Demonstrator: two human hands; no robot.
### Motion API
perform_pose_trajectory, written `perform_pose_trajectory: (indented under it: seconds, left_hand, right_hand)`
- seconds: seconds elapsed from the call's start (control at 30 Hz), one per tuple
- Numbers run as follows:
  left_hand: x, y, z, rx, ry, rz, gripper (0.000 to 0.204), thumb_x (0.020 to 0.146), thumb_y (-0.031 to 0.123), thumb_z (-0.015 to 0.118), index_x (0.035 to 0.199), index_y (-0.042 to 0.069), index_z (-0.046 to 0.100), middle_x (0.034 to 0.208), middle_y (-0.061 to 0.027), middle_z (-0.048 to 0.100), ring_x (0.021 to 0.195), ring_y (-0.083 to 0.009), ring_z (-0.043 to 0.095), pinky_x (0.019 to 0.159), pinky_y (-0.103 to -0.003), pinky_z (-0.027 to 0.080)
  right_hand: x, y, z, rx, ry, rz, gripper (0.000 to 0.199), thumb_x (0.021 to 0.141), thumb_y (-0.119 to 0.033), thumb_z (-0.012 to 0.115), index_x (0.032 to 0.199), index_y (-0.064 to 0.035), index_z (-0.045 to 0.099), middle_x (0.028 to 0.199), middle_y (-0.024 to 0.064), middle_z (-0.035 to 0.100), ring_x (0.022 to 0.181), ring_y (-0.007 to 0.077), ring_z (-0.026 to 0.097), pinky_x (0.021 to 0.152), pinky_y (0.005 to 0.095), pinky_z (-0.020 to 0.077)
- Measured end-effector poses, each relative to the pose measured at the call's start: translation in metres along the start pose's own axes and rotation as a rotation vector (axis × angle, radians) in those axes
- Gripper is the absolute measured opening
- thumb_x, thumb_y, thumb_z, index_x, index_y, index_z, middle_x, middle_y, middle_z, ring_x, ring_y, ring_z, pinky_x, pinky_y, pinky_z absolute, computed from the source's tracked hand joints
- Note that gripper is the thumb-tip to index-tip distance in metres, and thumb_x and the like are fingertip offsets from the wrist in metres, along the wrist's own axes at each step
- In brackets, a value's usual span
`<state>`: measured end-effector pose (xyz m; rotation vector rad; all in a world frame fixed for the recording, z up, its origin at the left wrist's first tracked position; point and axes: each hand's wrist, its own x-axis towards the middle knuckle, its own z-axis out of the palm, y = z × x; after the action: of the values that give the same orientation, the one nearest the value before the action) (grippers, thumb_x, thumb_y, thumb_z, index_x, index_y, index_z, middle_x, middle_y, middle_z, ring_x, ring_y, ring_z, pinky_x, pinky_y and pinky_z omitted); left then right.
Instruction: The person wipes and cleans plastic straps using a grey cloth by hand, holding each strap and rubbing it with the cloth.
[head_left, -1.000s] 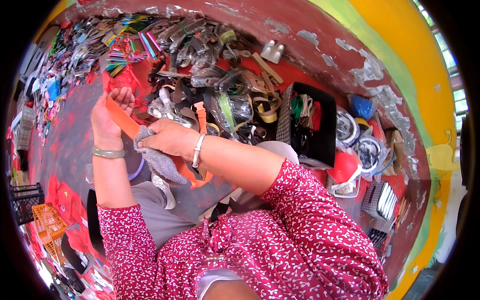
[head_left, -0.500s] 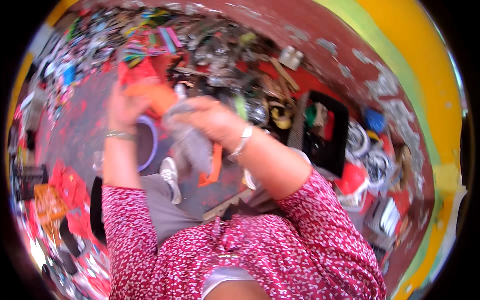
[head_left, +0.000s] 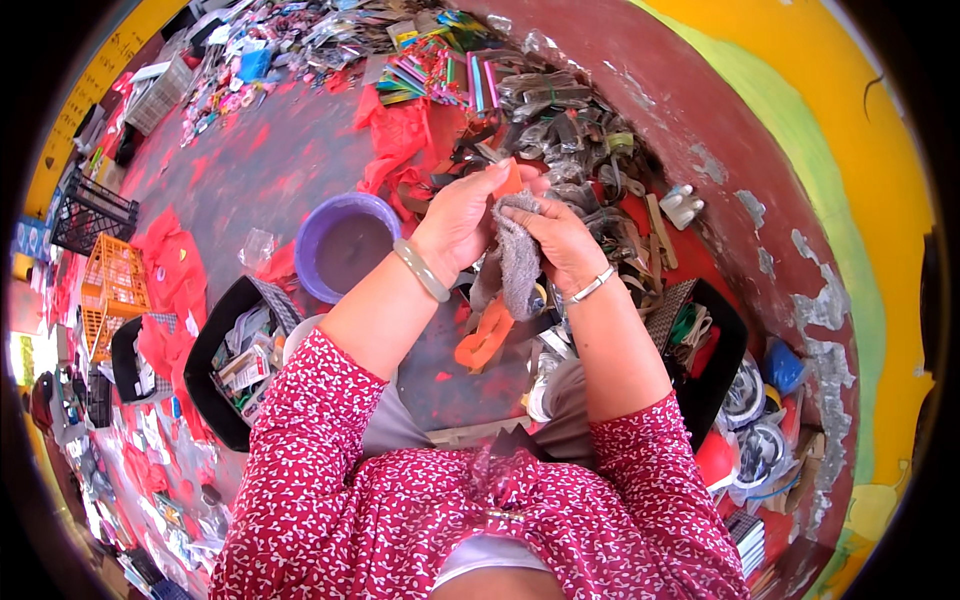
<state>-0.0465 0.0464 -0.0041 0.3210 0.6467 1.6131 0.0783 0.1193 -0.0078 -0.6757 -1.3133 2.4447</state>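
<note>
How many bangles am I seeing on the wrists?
2: a thick pale bangle around the wrist of the left hand, and a thin silvery bangle around the wrist of the right hand. None appear hidden.

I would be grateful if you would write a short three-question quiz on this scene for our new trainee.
1. Multiple choice: what is the right hand holding against the strap? (a) a wooden brush (b) a grey cloth (c) a glass jar
2. True or false: the round purple basin is on the person's left side of the hands.
3. Fill in the blank: the part of the strap hanging below the hands is ____ in colour.

Key: 1. (b), a grey cloth. 2. True. 3. Orange.
</note>
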Motion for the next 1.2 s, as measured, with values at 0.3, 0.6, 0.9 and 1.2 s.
perform_pose_trajectory:
  seconds: [0.3,0.6,0.9,1.2]
  left_hand:
    - [-0.013,0.009,-0.018,0.171,0.294,0.187,0.028,0.089,0.02,0.051,0.097,-0.006,0.055,0.094,-0.0227,0.063,0.086,-0.0287,0.062,0.079,-0.039,0.05]
    - [0.008,0.052,-0.062,0.154,0.456,0.237,0.021,0.09,0.015,0.048,0.092,-0.004,0.055,0.092,-0.02,0.064,0.086,-0.0287,0.063,0.078,-0.037,0.049]
    - [0.005,0.074,-0.063,0.257,0.564,0.406,0.025,0.091,0.018,0.044,0.09,-0.003,0.057,0.089,-0.0192,0.065,0.087,-0.0255,0.062,0.08,-0.033,0.046]
    - [0.005,0.077,-0.071,0.42,0.56,0.443,0.029,0.093,0.023,0.042,0.093,-0.002,0.056,0.09,-0.0161,0.065,0.087,-0.0215,0.06,0.076,-0.032,0.046]
  right_hand:
    - [0.009,0.027,0.031,0.18,-0.017,0.091,0.01,0.087,-0.008,0.057,0.092,-0.0017,0.062,0.08,0.0061,0.065,0.068,0.0159,0.063,0.062,0.0271,0.0519]
    - [-0.027,0.048,0.047,-0.015,-0.047,0.21,0.011,0.086,-0.008,0.057,0.092,-0.0022,0.064,0.076,0.0045,0.065,0.063,0.0136,0.062,0.059,0.0264,0.0511]
    - [-0.092,0.028,0.076,-0.266,-0.268,0.298,0.01,0.088,-0.011,0.057,0.093,-0.0032,0.061,0.077,-0.0001,0.063,0.066,0.008,0.059,0.059,0.0234,0.048]
    - [-0.108,0.028,0.08,-0.381,-0.377,0.088,0.011,0.088,-0.01,0.058,0.093,-0.0011,0.061,0.076,0.0004,0.063,0.07,0.0059,0.058,0.061,0.0228,0.0479]
